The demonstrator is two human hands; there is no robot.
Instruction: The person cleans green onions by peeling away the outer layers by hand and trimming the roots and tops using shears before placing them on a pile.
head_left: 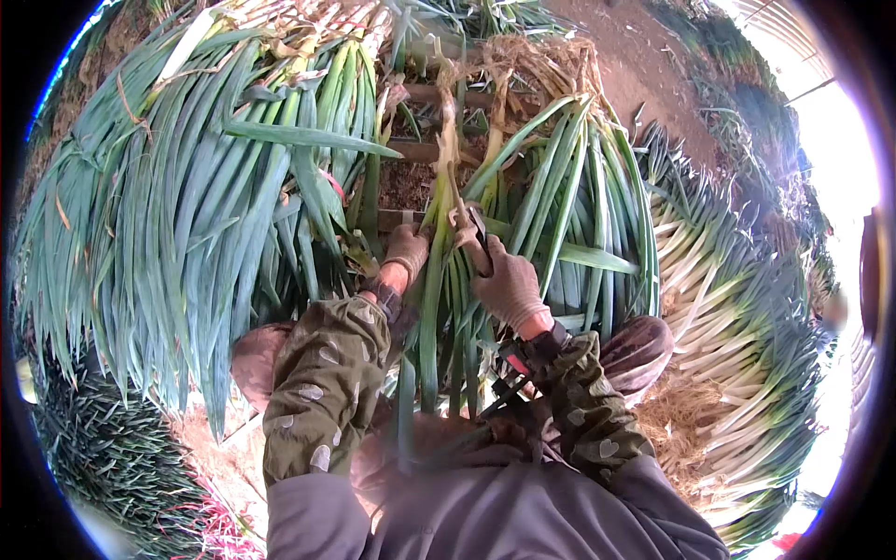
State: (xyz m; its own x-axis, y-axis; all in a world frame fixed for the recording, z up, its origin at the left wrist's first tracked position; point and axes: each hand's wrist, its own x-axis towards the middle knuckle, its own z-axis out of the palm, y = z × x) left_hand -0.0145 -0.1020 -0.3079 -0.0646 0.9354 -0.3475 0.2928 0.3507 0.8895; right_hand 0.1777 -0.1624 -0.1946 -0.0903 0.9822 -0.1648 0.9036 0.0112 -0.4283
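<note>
One knife point(478, 227); near it, two gloved hands point(408, 250) point(511, 287); below it, two patterned sleeves point(327, 392) point(597, 401), two knees point(259, 362) point(639, 353).

green onions point(210, 196) across wooden slats point(413, 150)

Between the left heap of green onions point(187, 196) and the middle stalks point(446, 163) I have a narrow gap above the wooden slats point(417, 151). A loose leaf point(313, 136) juts over it from the left, and my left hand point(408, 250) blocks its near end. The right bunch point(597, 210) walls the other side; my knees point(260, 362) flank the near side. Bare soil point(644, 75) opens far right.
</note>
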